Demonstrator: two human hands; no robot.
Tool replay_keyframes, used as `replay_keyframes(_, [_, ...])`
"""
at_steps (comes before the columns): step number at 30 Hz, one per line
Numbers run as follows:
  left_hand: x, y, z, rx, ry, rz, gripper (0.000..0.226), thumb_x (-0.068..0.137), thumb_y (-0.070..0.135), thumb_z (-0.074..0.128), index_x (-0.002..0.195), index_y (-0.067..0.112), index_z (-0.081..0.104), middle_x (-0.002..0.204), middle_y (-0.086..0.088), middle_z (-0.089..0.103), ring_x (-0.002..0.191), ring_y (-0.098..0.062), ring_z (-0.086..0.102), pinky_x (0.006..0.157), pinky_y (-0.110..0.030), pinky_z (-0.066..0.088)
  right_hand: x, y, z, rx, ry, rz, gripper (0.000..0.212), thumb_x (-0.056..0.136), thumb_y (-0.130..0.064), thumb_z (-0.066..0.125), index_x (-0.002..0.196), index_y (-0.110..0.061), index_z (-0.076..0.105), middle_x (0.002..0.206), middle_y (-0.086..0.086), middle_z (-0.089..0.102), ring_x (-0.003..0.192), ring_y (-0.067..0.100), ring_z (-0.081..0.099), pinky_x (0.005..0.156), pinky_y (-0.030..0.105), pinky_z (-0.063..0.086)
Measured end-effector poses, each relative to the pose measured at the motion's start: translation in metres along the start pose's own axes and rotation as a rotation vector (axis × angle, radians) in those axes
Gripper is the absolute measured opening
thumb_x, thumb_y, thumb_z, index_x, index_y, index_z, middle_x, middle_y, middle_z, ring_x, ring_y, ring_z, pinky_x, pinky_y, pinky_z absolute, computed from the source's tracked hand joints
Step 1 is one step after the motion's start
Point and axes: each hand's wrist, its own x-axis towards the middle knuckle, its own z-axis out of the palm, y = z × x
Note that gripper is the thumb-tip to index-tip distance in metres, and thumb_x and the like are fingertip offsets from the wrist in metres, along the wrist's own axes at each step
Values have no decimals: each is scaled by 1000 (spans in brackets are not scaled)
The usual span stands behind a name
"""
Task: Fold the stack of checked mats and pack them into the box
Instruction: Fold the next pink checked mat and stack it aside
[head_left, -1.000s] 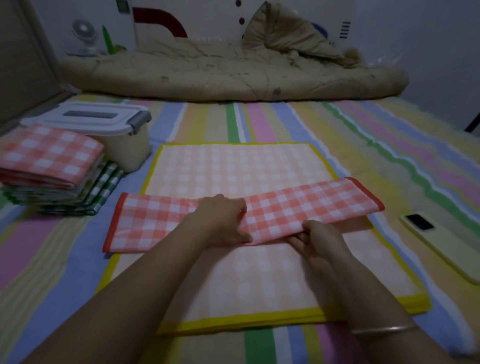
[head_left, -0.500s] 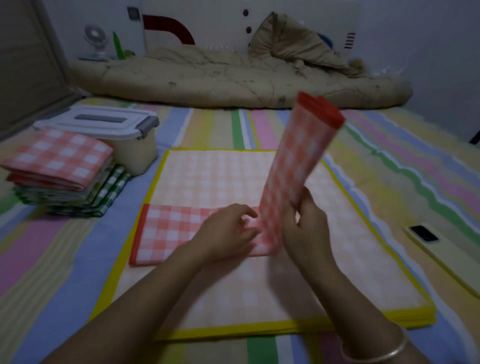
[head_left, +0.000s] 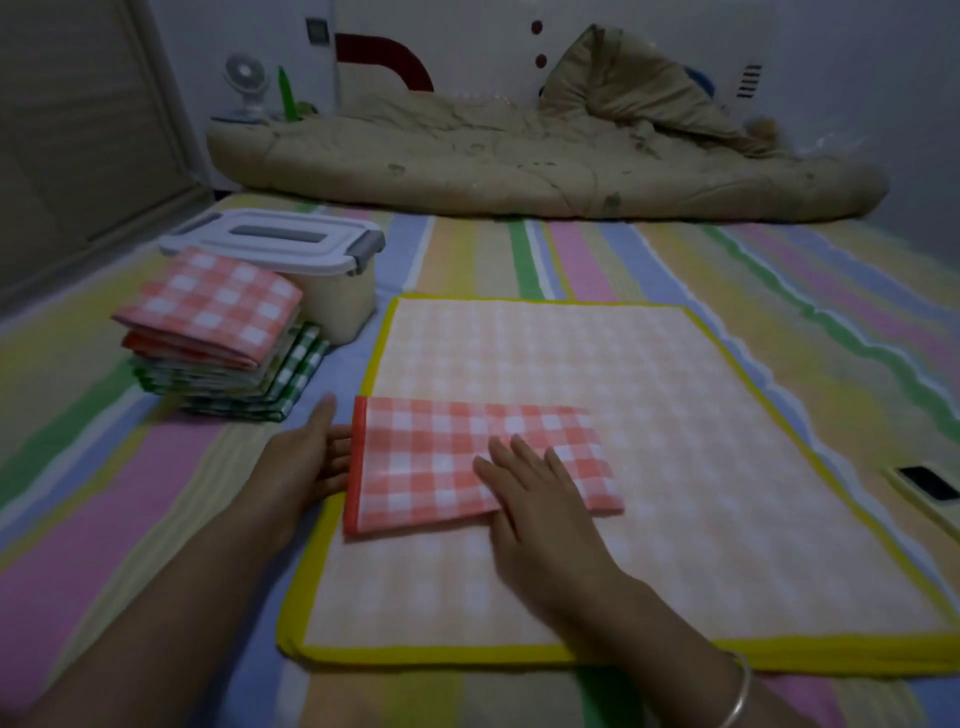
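Red mat (head_left: 441, 452) now folded over; right hand (head_left: 540, 504) atop, left hand (head_left: 311, 460) touching edge.

Your left hand (head_left: 313, 462) lay open, fingers straight and close together; your right hand (head_left: 540, 501) pressed flat, palm down, fingers slightly spread.

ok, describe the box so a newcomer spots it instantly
Start at the big yellow-edged mat on the striped bedsheet. Just off its far left corner, behind the pile of folded checked mats, stands the box. Unlike the cloth beside it, it is rigid: pale body, white lid, grey clips.
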Motion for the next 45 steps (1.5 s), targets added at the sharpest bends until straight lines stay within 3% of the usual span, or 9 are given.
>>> replay_keyframes(5, [10,-17,0,195,135,168,24,84,20,76,102,5,69,93,-12,73,88,-27,68,85,-42,56,7,0,-20,72,-165,-4,58,97,-45,27,153,-33,22,162,-8,11,149,9,-1,122,36,-2])
replay_keyframes(9, [14,-23,6,402,272,278,20,83,23,76,97,9,71,81,-1,70,83,-22,66,85,-42,54,29,14,-31,75,54,17,51,97,-46,30,144,-30,44,151,-3,41,140,16,33,115,33,21])
replay_keyframes(16, [13,-19,9,561,350,389,27,83,25,75,105,11,68,89,-5,69,91,-28,66,74,-32,46,51,56,-2,-184,-151,127,56,101,-49,14,154,-39,-1,162,-5,-10,149,18,-15,119,45,-11])
replay_keyframes(20, [0,-12,36,966,522,839,44,87,9,61,130,10,53,135,-13,53,120,-34,51,93,-45,41,50,55,11,-218,-118,128,74,82,-58,-10,153,-39,-4,162,-6,-10,148,18,-16,119,46,-12])
replay_keyframes(23, [-12,-10,79,1248,196,1174,53,87,11,53,140,10,49,149,-13,44,137,-30,40,114,-49,21,50,57,14,-225,-95,119,77,79,-58,-13,153,-39,-4,162,-5,-10,149,19,-15,119,47,-11])
replay_keyframes(27, [-4,-30,95,1670,-183,861,65,97,47,6,157,20,4,164,1,2,151,-16,-5,119,-50,-11,49,58,17,-240,-79,108,76,79,-58,-14,152,-38,-7,162,-6,-12,148,19,-16,118,46,-12])
replay_keyframes(30, [19,-35,69,1616,-263,846,83,80,58,-15,156,28,-2,162,8,-7,149,-9,-9,120,-46,-11,49,58,17,-218,-83,112,77,79,-59,-13,153,-38,-5,161,-6,-13,148,18,-17,118,45,-14])
replay_keyframes(38, [38,-53,44,1423,-250,987,68,99,56,-1,155,23,18,161,0,13,150,-16,11,119,-40,5,50,63,14,-155,-90,105,67,90,-61,3,153,-39,3,161,-7,-10,148,16,-15,118,42,-14])
replay_keyframes(45, [21,-45,48,1253,-101,1194,48,93,36,47,137,16,53,154,-5,38,142,-24,33,118,-53,17,41,74,-7,650,412,291,35,91,-4,58,112,-30,66,136,-3,54,130,11,46,109,21,31])
